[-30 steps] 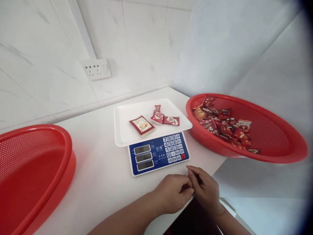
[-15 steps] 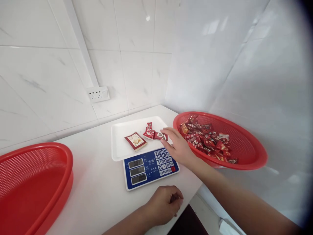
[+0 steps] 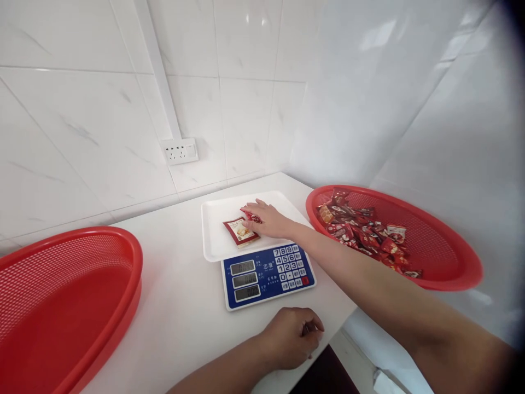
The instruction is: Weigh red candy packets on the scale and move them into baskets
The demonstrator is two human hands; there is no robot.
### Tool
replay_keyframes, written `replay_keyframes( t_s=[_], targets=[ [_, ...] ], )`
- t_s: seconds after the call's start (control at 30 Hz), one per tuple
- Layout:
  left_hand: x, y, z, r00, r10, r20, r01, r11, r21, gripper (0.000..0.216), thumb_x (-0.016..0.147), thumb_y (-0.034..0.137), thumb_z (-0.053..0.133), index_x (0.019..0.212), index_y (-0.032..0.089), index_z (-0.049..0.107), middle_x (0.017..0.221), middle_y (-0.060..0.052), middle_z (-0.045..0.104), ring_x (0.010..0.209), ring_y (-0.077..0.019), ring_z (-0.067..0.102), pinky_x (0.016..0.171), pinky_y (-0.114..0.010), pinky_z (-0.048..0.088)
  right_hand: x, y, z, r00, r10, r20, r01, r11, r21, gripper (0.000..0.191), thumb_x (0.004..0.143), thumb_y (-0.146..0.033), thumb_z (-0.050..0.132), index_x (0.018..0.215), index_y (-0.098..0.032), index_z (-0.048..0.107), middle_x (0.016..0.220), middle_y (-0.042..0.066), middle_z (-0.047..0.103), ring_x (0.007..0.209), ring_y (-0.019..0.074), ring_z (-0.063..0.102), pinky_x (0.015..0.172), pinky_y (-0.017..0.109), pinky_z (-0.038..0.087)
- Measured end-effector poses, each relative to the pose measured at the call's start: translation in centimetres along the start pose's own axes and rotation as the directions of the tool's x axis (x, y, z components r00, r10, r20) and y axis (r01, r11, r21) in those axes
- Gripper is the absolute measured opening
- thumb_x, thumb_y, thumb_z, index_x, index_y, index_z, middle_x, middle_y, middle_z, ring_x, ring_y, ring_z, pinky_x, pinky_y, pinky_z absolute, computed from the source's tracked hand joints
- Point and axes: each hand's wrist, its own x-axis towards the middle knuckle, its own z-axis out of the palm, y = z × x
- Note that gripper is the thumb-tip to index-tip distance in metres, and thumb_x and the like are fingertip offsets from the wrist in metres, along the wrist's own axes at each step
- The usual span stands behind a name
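Some red-wrapped candy (image 3: 255, 218) shows mid-frame beneath the right hand (image 3: 268, 219), between thumb and fingers; I cannot tell whether they grip it. Just left, on the scale's shallow white tray (image 3: 213, 243), lies a flat maroon-and-cream packet (image 3: 240, 233). Lower centre, the left hand (image 3: 291, 336) is loosely curled, contents unclear. The right forearm partly hides a perforated red basket (image 3: 455, 262) of glossy wrapped sweets (image 3: 369, 238).

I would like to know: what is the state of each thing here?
Scale: on, digits showing
Tray: on the scale, loaded
Flat packet: lying picture side up
Right hand: over red packets
Left hand: loosely curled
Right basket: partly filled
Left basket: upright, partly out of view
Socket: nothing plugged in
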Motion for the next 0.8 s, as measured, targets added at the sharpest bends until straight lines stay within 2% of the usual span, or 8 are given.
replay_keyframes(
  t_s=[0.1, 0.2, 0.33, 0.47, 0.57, 0.63, 0.7, 0.8],
  targets=[
    [-0.1, 0.0, -0.1, 1.0, -0.013, 0.009, 0.013, 1.0, 0.008, 0.018, 0.077, 0.024, 0.05, 0.088, 0.017, 0.061, 0.066, 0.002, 0.053, 0.049, -0.008, 0.051, 0.046, -0.018, 0.041, -0.1, -0.3, 0.7, 0.998, -0.044, 0.046, 0.045, 0.999, -0.021, 0.067, 0.075, -0.068, 0.04, 0.13, -0.029, 0.042, 0.144, 0.005, 0.029, 0.134, 0.0318, 0.01, 0.103, 0.06, 0.01],
    [-0.1, 0.0, -0.2, 1.0, -0.017, 0.013, 0.016, 1.0, 0.008, 0.019, 0.078, 0.026, 0.05, 0.09, 0.018, 0.061, 0.067, 0.002, 0.052, 0.05, -0.0085, 0.052, 0.048, -0.018, 0.042, -0.3, -0.7, 1.0, 0.995, -0.087, 0.05, 0.089, 0.995, -0.05, 0.064, 0.074, -0.065, 0.047, 0.127, -0.029, 0.046, 0.141, 0.006, 0.034, 0.133, 0.0306, 0.016, 0.103, 0.06, 0.011],
    [-0.2, 0.1, -0.2, 1.0, -0.02, 0.023, 0.02, 1.0, 0.001, 0.02, 0.079, 0.026, 0.049, 0.092, 0.017, 0.061, 0.066, 0.002, 0.053, 0.051, -0.0089, 0.053, 0.049, -0.019, 0.043, -2.2, -1.8, 0.0, 0.99, -0.089, -0.107, 0.09, 0.996, 0.013, 0.053, 0.078, -0.051, 0.051, 0.125, -0.026, 0.049, 0.137, 0.005, 0.041, 0.132, 0.0272, 0.022, 0.105, 0.055, 0.018],
    [-0.2, 0.3, -0.3, 1.0, -0.012, 0.026, 0.012, 1.0, 0.019, 0.021, 0.079, 0.024, 0.048, 0.092, 0.017, 0.061, 0.066, 0.001, 0.053, 0.051, -0.0092, 0.053, 0.05, -0.019, 0.043, -7.5, -2.5, -0.7, 0.917, -0.132, -0.377, 0.176, 0.981, 0.085, 0.037, 0.084, -0.037, 0.048, 0.118, -0.025, 0.054, 0.125, 0.003, 0.054, 0.125, 0.0209, 0.036, 0.102, 0.044, 0.032],
    [-0.2, 0.4, -0.3, 1.0, -0.01, 0.026, 0.01, 1.0, 0.017, 0.022, 0.079, 0.025, 0.047, 0.093, 0.017, 0.061, 0.067, 0.001, 0.054, 0.052, -0.0091, 0.053, 0.051, -0.019, 0.043, -12.5, -1.3, 0.8, 0.831, -0.106, -0.547, 0.153, 0.987, 0.041, 0.023, 0.083, -0.031, 0.049, 0.1, -0.023, 0.062, 0.105, 0.006, 0.064, 0.106, 0.0212, 0.054, 0.094, 0.042, 0.041],
    [-0.2, 0.3, -0.2, 1.0, -0.01, 0.027, 0.01, 1.0, 0.014, 0.022, 0.08, 0.027, 0.047, 0.094, 0.017, 0.061, 0.069, 0.001, 0.055, 0.052, -0.009, 0.054, 0.052, -0.019, 0.043, -15.5, -0.2, 2.5, 0.793, -0.015, -0.609, 0.072, 0.995, 0.069, 0.018, 0.083, -0.031, 0.048, 0.088, -0.023, 0.063, 0.089, 0.006, 0.066, 0.09, 0.0211, 0.059, 0.082, 0.039, 0.048],
    [-0.2, 0.3, -0.2, 0.999, -0.011, 0.03, 0.011, 1.0, 0.01, 0.022, 0.08, 0.028, 0.047, 0.094, 0.017, 0.061, 0.07, 0.001, 0.055, 0.052, -0.0088, 0.053, 0.052, -0.019, 0.043, -18.0, 0.7, 3.9, 0.78, 0.075, -0.622, -0.004, 0.993, 0.114, 0.018, 0.084, -0.03, 0.045, 0.08, -0.022, 0.061, 0.078, 0.006, 0.065, 0.078, 0.0196, 0.06, 0.072, 0.036, 0.05],
    [-0.2, 0.3, -0.2, 0.999, -0.011, 0.04, 0.012, 1.0, -0.001, 0.021, 0.08, 0.028, 0.048, 0.092, 0.017, 0.061, 0.069, 0.001, 0.054, 0.052, -0.0085, 0.053, 0.05, -0.018, 0.041, -20.6, 1.2, 3.5, 0.77, 0.119, -0.627, -0.049, 0.991, 0.128, 0.019, 0.085, -0.03, 0.044, 0.076, -0.022, 0.059, 0.074, 0.005, 0.063, 0.074, 0.0182, 0.06, 0.067, 0.033, 0.049]
  ],
)
